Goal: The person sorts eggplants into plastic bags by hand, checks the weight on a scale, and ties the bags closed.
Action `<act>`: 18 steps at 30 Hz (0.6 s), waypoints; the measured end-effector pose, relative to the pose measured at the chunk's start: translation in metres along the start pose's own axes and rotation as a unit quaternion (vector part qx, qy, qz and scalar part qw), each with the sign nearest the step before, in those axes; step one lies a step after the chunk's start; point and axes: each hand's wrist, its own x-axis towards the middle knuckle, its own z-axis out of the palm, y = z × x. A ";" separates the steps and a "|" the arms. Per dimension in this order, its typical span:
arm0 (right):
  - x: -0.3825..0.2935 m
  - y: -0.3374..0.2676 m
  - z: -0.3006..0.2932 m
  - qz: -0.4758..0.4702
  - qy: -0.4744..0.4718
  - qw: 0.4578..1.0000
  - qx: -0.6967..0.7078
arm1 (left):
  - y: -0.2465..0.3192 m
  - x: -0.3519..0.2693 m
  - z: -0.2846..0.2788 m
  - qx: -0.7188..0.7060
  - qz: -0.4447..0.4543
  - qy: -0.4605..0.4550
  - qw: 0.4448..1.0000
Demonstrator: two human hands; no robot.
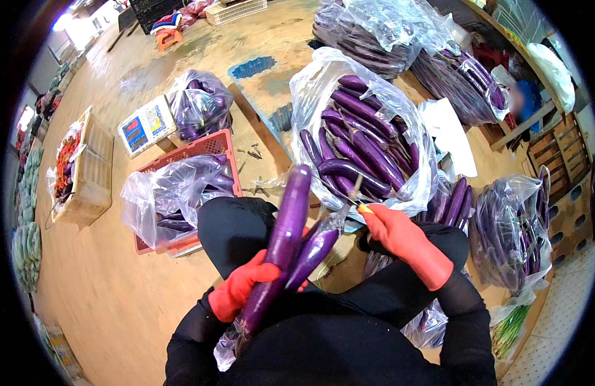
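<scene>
My left hand (247,284), in a red rubber glove, grips two purple eggplants over my lap. The longer eggplant (290,217) points up and away from me; the shorter one (317,248) lies against its right side, with clear plastic around its stem end. In my right hand (406,241), also gloved in red, is a small tool with a yellow handle (365,209), its thin metal part at the shorter eggplant's stem. Whether it is a knife or scissors I cannot tell. Just beyond stands an open clear plastic bag (304,91) full of long eggplants (374,149).
At left, a red plastic crate (234,159) holds bagged eggplants, beside a digital scale (147,126) and another filled bag (201,103). A beige crate (96,178) stands farther left. More bagged eggplants (507,231) are at right and far right. Cut stems (254,152) litter the floor.
</scene>
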 end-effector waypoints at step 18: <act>0.015 0.028 -0.020 0.262 0.013 0.962 0.072 | 0.067 -0.030 -0.001 -0.001 0.200 0.029 0.979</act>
